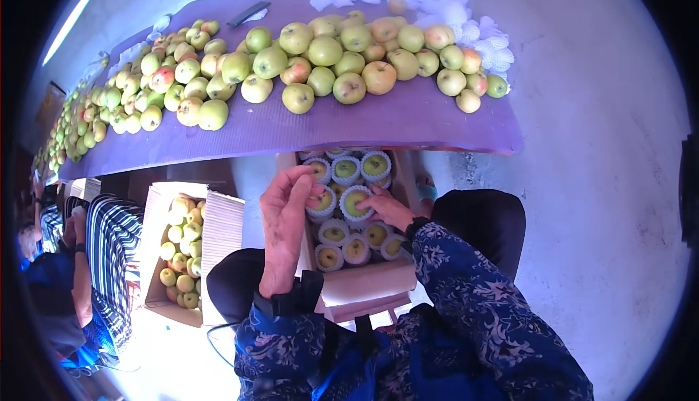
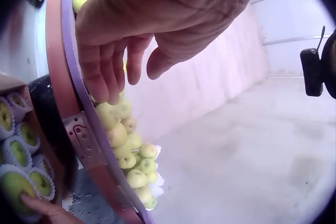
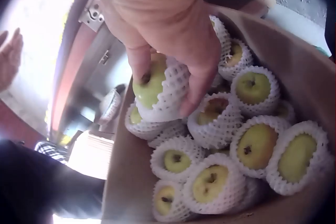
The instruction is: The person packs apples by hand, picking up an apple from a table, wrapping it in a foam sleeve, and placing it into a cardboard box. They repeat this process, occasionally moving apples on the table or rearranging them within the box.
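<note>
My right hand (image 1: 391, 210) grips a green apple (image 3: 151, 91) wrapped in a white foam net, with fingers and thumb around its sides. This apple is over a cardboard box (image 1: 370, 282) in which several more netted apples (image 3: 212, 181) lie side by side, stems mostly facing up. My left hand (image 1: 284, 208) is raised over the box's left side with loosely bent fingers and nothing in them. The left wrist view shows its fingers hanging in front of the table edge (image 2: 79, 85), overlapping the loose apples behind.
A purple-covered table (image 1: 291, 133) stands behind the box, bearing a long heap of loose apples (image 1: 325, 51). White foam nets (image 1: 495, 53) lie at its far right. Left of me is a second cardboard box (image 1: 223, 219) of unwrapped apples. Another person (image 1: 81, 292) sits at far left.
</note>
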